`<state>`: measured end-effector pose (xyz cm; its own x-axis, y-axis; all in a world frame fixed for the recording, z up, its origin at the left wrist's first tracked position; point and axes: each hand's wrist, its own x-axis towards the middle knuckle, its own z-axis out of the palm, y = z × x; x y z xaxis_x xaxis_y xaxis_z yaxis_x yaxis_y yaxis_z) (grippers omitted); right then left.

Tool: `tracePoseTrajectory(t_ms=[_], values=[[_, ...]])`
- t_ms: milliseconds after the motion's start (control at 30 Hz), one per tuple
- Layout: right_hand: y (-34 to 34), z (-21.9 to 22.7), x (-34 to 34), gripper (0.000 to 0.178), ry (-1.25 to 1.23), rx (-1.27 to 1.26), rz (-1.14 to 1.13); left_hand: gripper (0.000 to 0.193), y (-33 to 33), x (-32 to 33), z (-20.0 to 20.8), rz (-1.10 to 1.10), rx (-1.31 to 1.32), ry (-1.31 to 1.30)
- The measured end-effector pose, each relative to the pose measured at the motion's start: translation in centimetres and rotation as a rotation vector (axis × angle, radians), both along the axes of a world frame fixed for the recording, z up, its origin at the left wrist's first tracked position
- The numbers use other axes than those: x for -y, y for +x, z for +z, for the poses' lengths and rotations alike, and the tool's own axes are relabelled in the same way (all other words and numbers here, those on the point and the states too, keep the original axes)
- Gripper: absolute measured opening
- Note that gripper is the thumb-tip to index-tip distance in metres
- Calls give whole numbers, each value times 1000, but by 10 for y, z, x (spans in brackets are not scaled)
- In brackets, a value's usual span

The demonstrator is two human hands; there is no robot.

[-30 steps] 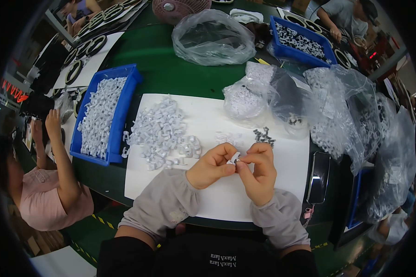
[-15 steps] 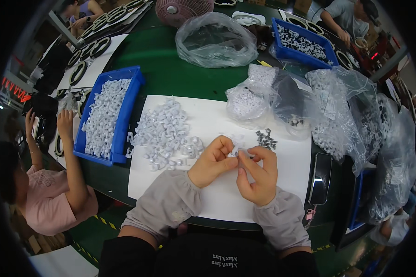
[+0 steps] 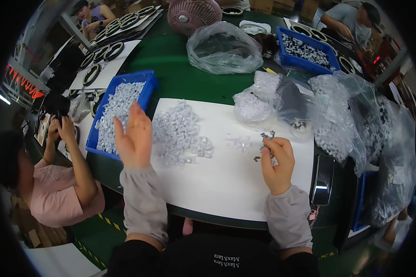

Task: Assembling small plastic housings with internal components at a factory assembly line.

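Note:
My left hand (image 3: 135,141) is held up with its fingers stretched out and nothing in it. It is beside the near right part of a blue bin (image 3: 144,98) full of small white plastic parts (image 3: 120,99). To its right lies a loose heap of white plastic parts (image 3: 178,131) on a white sheet (image 3: 217,184). My right hand (image 3: 279,168) reaches into a small pile of dark grey pieces (image 3: 269,135), with thumb and fingers drawn together. What sits between those fingertips is too small to make out. Small clear-white pieces (image 3: 238,143) lie between the two hands.
Bags of small white parts (image 3: 254,108) stand behind the sheet, with larger plastic bags (image 3: 330,111) at right. A phone (image 3: 322,180) lies by the right edge. Farther back are an empty-looking clear bag (image 3: 224,48), a fan (image 3: 194,16) and another blue bin (image 3: 307,51). Co-workers sit around.
My hands were together over the sheet and have parted. The left has swung left toward the blue bin and opened; the right has gone right to the dark pieces. The view has shifted slightly.

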<state>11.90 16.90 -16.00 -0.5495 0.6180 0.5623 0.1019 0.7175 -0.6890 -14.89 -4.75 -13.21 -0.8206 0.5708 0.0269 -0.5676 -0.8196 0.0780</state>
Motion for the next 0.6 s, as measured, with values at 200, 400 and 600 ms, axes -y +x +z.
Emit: tracePoseTrajectory(t_ms=[200, 400, 600], values=[[-2, 2, -7, 24, -17, -26, -56, 56, 143, 13, 121, 831, -1126, 36], [5, -9, -18, 22, 9, -43, -105, 46, 170, -10, 150, 1237, -1386, 32], [4, -6, -16, 20, 3, -74, -120, 43, 178, -19, 158, 844, -1326, 505]])
